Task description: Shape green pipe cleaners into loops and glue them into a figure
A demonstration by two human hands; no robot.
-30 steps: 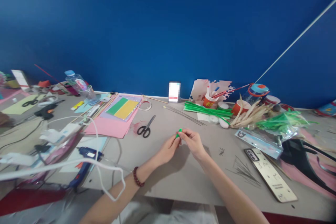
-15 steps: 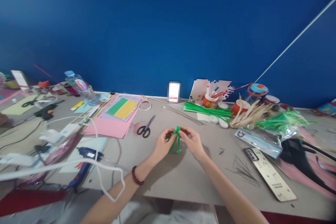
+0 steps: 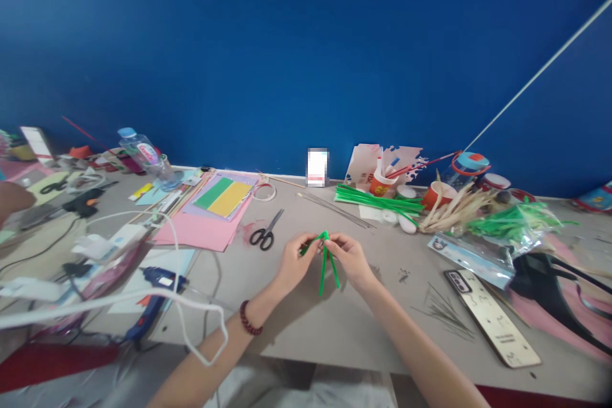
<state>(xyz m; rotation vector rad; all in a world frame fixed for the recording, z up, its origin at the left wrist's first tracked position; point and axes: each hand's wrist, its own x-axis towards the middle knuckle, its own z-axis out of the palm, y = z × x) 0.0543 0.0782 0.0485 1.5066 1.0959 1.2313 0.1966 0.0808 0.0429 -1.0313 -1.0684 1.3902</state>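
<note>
Above the front middle of the table, my left hand and my right hand meet with fingers closed on a bent green pipe cleaner. Its top is pinched between the fingertips of both hands, and two straight ends hang down between them. Part of the green length is hidden behind my left fingers. To the left of my left hand lie black-handled scissors. Beyond my right hand rests a bundle of green pipe cleaners.
A glue gun and a looping white cable lie left. A phone and thin dark wires are at right. Pink paper, a paper cup and a water bottle stand further back. Another person's hand shows far left.
The hanging green ends have swung to the right and reach lower. My hands have barely shifted. Another person's hand has come further into view at the far left.
</note>
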